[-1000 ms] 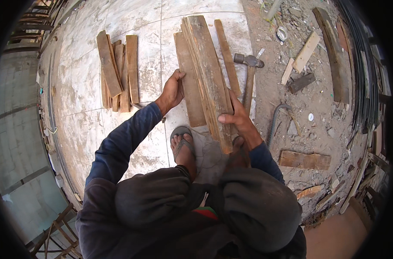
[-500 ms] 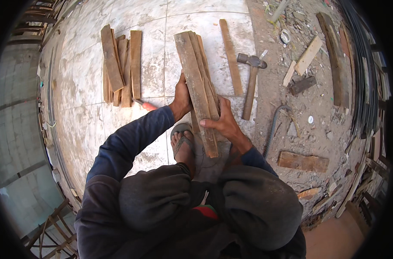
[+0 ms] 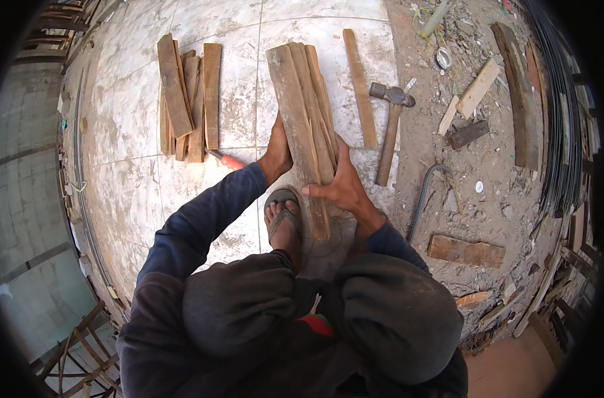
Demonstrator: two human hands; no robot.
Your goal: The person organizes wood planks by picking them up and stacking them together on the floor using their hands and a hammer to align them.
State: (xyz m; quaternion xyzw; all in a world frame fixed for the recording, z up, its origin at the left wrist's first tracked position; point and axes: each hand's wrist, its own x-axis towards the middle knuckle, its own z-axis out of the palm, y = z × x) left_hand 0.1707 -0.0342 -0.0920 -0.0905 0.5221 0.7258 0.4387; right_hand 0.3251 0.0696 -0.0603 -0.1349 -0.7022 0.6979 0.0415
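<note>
Between my two hands is a bundle of worn wooden strips (image 3: pixel 295 113), held lengthwise above the tiles in front of me. My left hand (image 3: pixel 277 156) is closed against its left side, with the fingers hidden beneath. My right hand (image 3: pixel 345 182) grips the near right part, its thumb lying across the top strip. The strips overlap unevenly, and one long piece reaches closest to me. To the right lie a single thin strip (image 3: pixel 359 89) and a hammer (image 3: pixel 389 126) with a wooden handle.
A pile of wooden strips (image 3: pixel 194 106) lies at left, beside a red-handled tool (image 3: pixel 231 162). On the rubble at right are a bent metal bar (image 3: pixel 422 199), a short board (image 3: pixel 466 251), pale wood offcuts (image 3: pixel 478 87) and a long plank (image 3: pixel 516 99). My sandalled foot (image 3: pixel 283 222) stands below the bundle.
The strips in the bundle have fanned slightly wider at the far end, and the bundle has shifted a little. Both hands keep their hold. The view has moved slightly.
</note>
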